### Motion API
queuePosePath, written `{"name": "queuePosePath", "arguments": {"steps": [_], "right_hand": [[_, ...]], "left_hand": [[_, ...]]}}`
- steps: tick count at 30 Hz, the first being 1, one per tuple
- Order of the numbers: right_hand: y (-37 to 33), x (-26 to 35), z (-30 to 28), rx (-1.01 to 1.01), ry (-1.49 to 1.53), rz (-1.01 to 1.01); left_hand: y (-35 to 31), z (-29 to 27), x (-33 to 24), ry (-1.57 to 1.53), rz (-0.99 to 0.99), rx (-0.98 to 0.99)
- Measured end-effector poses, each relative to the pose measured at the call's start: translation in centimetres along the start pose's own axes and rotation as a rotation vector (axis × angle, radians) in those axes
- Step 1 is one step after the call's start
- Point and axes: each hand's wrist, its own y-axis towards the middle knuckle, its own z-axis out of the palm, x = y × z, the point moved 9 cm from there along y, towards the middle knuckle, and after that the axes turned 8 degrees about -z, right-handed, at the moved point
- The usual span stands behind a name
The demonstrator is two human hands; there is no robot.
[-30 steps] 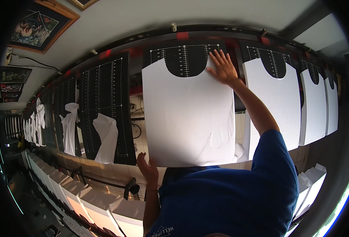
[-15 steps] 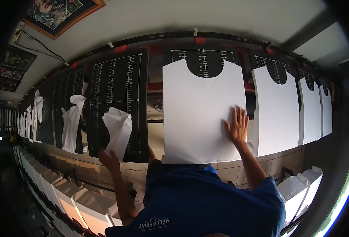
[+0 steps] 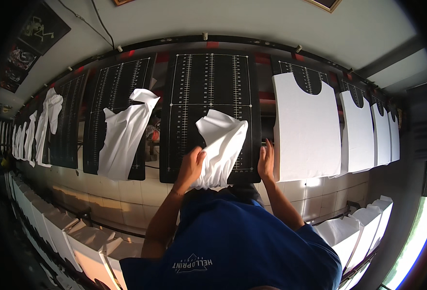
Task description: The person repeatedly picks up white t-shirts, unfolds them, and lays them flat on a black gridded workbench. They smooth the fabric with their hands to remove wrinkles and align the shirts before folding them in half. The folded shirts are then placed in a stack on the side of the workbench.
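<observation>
**Two-handed control of a folded garment on a ruled board**

At left, a crumpled garment (image 3: 121, 145) lies slack on a dark board (image 3: 114, 92). Next, the left hand (image 3: 189, 170) is partly curled against the left edge of the white garment (image 3: 224, 147); whether it pinches the cloth cannot be told. A light, broad hold here should avoid fresh creases. The white garment lies in folds on the near half of the ruled black board (image 3: 228, 87); the folds are best parted before any pull, with the printed centre line as guide. The right hand (image 3: 266, 163), open and without cloth, stands at the board's right edge, well placed to balance the left. At right, a smooth shirt (image 3: 307, 137) offers a standard of flatness.
</observation>
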Motion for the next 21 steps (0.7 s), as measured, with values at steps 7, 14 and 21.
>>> {"name": "queuePosePath", "arguments": {"steps": [7, 14, 21], "right_hand": [[-5.6, 6.2, -1.8, -0.117, -0.176, -0.131], [-4.9, 11.4, -0.4, -0.016, -0.437, -0.237], [-7.2, 11.7, 7.1, 0.492, -0.362, -0.028]], "left_hand": [[12.9, -6.8, -11.3, -0.561, 0.401, -0.155], [5.3, -8.8, -2.2, 0.047, 0.201, -0.35], [-7.8, -4.0, 2.0, 0.317, 0.259, -0.374]]}}
